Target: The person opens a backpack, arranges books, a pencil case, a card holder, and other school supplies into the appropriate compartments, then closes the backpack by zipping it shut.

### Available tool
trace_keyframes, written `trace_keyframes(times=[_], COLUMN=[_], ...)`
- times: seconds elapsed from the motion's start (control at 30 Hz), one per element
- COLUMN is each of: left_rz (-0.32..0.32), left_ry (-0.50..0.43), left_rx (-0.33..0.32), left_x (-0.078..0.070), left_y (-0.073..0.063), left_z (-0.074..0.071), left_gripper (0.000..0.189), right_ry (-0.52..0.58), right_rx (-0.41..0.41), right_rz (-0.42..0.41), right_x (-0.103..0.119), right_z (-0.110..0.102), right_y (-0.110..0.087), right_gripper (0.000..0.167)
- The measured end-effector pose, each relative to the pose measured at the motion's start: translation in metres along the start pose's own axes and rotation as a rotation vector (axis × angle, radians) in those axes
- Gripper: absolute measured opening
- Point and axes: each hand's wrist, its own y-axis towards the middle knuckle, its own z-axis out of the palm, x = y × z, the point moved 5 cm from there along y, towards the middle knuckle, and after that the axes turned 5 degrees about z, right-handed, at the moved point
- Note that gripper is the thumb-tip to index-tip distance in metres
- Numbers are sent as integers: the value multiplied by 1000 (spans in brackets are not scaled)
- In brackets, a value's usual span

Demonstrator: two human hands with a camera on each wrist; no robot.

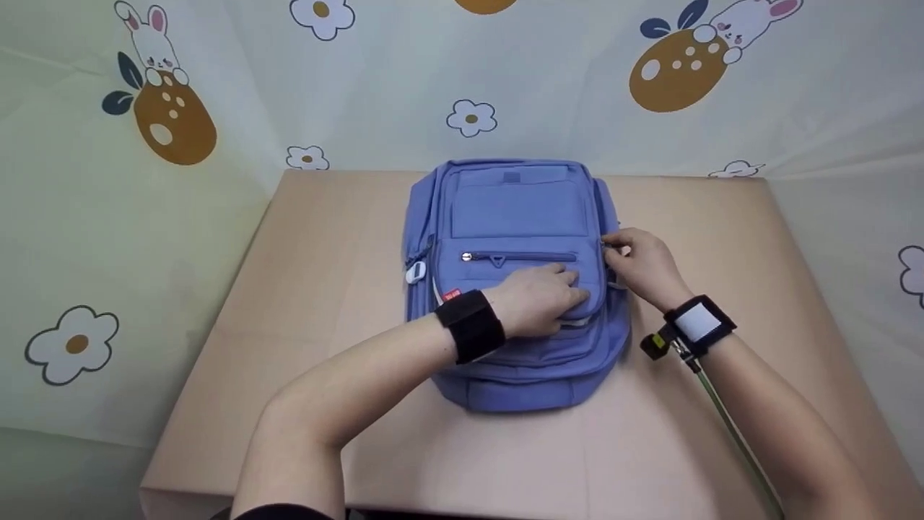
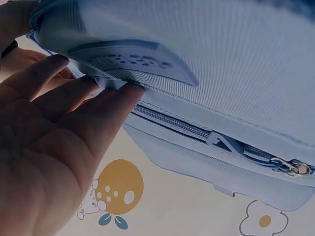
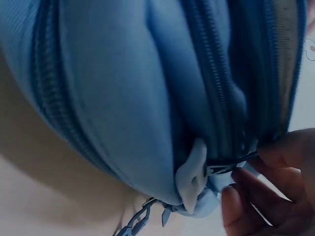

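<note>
A blue backpack (image 1: pixel 520 206) lies on its back, front panel up. My left hand (image 1: pixel 534 300) rests on the lower part of that panel with its fingers extended. The left wrist view has these fingers (image 2: pixel 118 108) at the edge of a flap with a raised label (image 2: pixel 142 61). At the bag's right side, my right hand (image 1: pixel 650 267) pinches a zipper pull (image 3: pixel 252 155) between thumb and fingers. Beside that pull, the zipper's teeth (image 3: pixel 275 64) stand parted from the opposite row. A white plastic loop (image 3: pixel 192 174) hangs close to the right fingertips.
The backpack is on a table with a tan cover (image 1: pixel 339 289). A short front-pocket zipper (image 1: pixel 534 256) crosses the panel, and a white clip (image 1: pixel 415 272) hangs at the left side. Patterned curtains (image 1: pixel 390 87) enclose the table. A green cable (image 1: pixel 736 433) runs along the right forearm.
</note>
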Motion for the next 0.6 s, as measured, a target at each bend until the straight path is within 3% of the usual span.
trace_keyframes(times=[0.27,0.6], left_rz=[-9,-19], left_ry=[-18,-14], left_rx=[9,-4], left_x=[0,0], left_y=[1,0], left_z=[1,2], left_gripper=[48,44], right_ry=[-72,-279], right_rx=[-172,-280], right_rz=[-114,-423], right_x=[-4,13], right_z=[-4,-9], right_y=[-6,-28], right_gripper=[14,7])
